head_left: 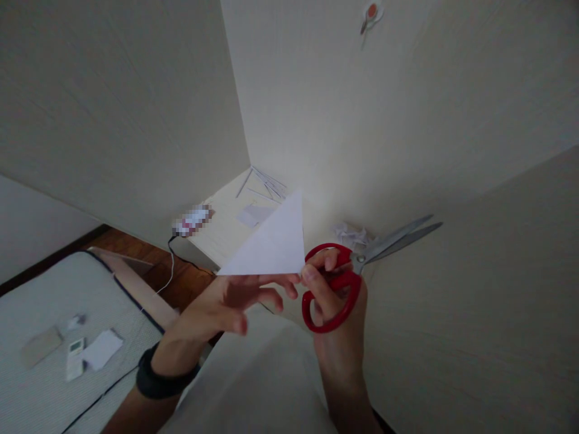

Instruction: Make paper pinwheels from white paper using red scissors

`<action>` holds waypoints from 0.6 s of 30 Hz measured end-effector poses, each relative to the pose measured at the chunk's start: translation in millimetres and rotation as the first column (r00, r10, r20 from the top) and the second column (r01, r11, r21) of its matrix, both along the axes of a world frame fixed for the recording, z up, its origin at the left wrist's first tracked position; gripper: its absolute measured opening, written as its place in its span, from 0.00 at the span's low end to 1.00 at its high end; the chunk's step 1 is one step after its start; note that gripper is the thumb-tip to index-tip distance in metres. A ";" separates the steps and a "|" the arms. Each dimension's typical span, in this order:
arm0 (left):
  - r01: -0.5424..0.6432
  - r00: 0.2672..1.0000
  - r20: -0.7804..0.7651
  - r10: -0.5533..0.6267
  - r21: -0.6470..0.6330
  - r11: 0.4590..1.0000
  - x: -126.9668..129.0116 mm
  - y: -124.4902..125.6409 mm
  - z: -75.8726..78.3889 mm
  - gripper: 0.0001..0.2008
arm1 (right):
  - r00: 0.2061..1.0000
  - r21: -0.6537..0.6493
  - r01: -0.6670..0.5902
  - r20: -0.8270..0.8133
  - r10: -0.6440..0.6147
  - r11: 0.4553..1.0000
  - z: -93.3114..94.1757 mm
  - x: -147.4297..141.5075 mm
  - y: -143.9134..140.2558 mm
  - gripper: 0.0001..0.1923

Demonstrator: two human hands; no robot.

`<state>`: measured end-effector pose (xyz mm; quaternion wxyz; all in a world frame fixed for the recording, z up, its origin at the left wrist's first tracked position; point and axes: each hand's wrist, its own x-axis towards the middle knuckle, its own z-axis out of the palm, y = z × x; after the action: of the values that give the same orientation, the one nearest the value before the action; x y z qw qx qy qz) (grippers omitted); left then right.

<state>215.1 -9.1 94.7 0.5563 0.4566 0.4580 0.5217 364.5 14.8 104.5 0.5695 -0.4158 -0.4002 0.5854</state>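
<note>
Paper triangle (pixel 278 241) looks shaped already, no snips visible yet (can't see the back). Its corner's pinched in my right hand (pixel 329 301), scissors (pixel 359 260) gripped too; left hand's (pixel 235 296) loosely open underneath.

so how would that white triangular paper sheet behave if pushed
The white triangular paper sheet is probably light, since it looks thin. It may resist a gentle nudge, spanning flat without visible sag; its free upper tip would likely bend first.
</note>
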 end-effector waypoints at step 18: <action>-0.226 0.973 -0.026 0.230 0.110 0.968 15.7 9.5 24.4 0.15 | 0.944 0.153 -0.298 -0.099 0.315 0.942 -6.1 -1.7 -5.1 0.30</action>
<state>230.9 0.4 119.1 0.4587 0.4399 0.4899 0.5968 362.8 9.7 98.4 0.5215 -0.2721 -0.4632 0.6629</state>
